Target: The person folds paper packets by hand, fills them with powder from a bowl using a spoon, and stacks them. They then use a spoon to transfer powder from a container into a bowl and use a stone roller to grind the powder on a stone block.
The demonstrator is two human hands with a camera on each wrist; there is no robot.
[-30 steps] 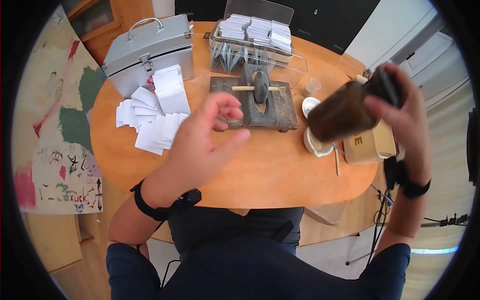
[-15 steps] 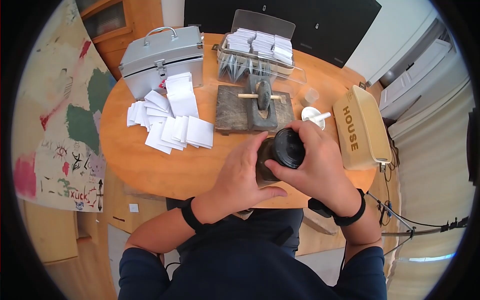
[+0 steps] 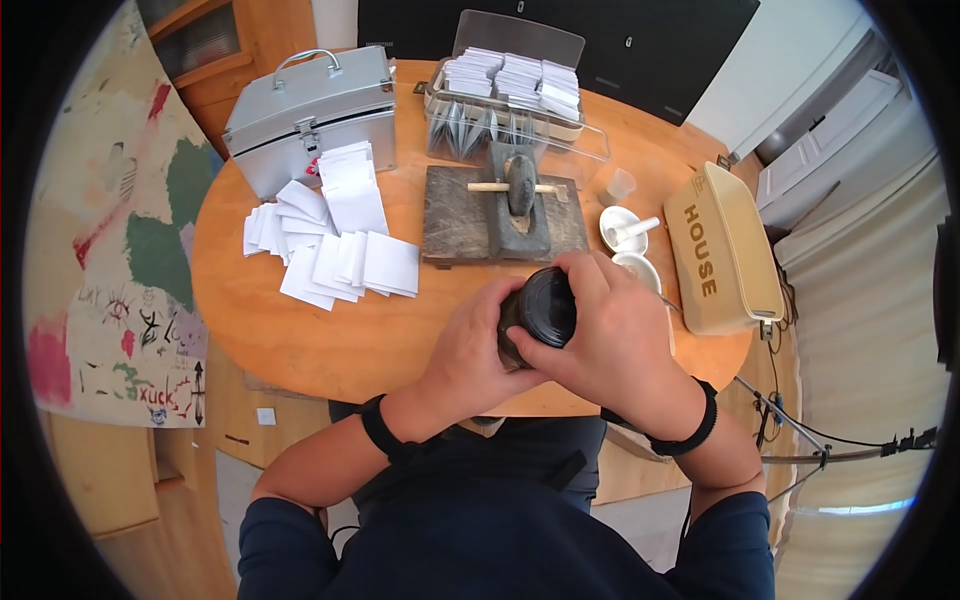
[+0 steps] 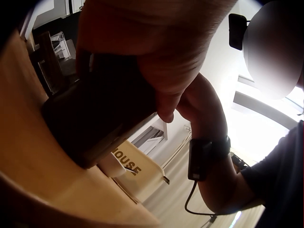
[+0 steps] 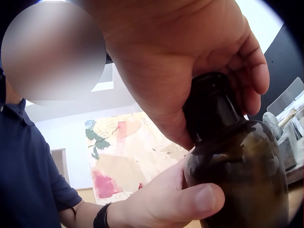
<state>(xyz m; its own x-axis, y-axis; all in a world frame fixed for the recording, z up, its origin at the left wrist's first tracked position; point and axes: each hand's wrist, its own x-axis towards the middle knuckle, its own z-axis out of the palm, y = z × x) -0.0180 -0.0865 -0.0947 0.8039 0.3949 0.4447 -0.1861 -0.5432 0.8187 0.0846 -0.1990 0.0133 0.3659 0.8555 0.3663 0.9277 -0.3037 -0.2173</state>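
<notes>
A dark brown glass jar [image 5: 242, 166] with a black lid [image 3: 548, 305] is held in front of the body, over the table's near edge. My left hand [image 3: 468, 342] grips the jar's body, its thumb across the glass in the right wrist view. Fingers and thumb of my right hand [image 3: 612, 325] are curled round the lid from above. In the left wrist view the jar leans, with its base close over the tabletop. Behind it, a dark trough [image 3: 520, 238] with a stone wheel [image 3: 520, 185] on a wooden rod stands on a wooden board [image 3: 455, 215].
White paper packets [image 3: 390, 265] lie at the left before a silver case [image 3: 350, 130]. A clear box [image 3: 590, 140] with more packets stands at the back. To the right are a white mortar [image 3: 610, 218] with pestle, a white bowl [image 3: 645, 268], a plastic cup [image 3: 618, 186] and a cream box [image 3: 735, 250] marked HOUSE.
The right hand has brought the jar from the table's right side to the middle. The left hand has come from the left and taken hold of the jar's body; the right now grips the lid.
</notes>
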